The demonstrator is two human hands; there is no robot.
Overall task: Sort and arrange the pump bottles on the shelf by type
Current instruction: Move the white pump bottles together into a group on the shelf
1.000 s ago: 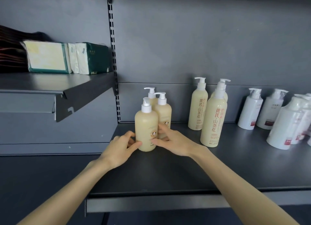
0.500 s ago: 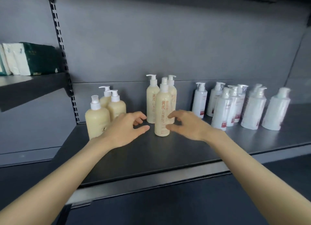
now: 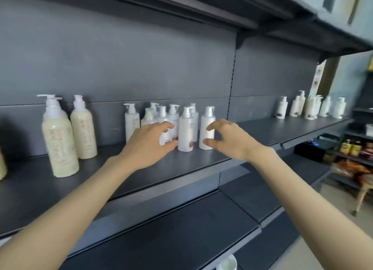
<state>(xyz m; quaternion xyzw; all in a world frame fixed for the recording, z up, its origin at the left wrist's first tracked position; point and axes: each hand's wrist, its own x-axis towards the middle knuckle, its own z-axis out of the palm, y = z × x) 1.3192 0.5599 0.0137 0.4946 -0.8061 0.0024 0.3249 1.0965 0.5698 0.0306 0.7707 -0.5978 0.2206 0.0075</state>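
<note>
Several white pump bottles (image 3: 185, 132) with dark red labels stand clustered mid-shelf on the dark grey shelf (image 3: 201, 162). My left hand (image 3: 149, 142) hovers at the cluster's left front, fingers spread and loosely curved, holding nothing. My right hand (image 3: 228, 138) is at the right side, thumb and fingers apart around the rightmost white bottle (image 3: 205, 128), with contact unclear. Two tall cream pump bottles (image 3: 60, 138) stand at the left. More white pump bottles (image 3: 310, 108) stand at the far right of the shelf.
A shelf above overhangs the bottles. A lower shelf (image 3: 181, 225) juts out below my arms. A side rack with jars and packets (image 3: 351, 148) stands at the right. The edge of another cream bottle (image 3: 2, 165) shows at the far left.
My view and both hands have shifted right, from the short and tall cream bottles to the white bottle cluster. Both hands stay empty.
</note>
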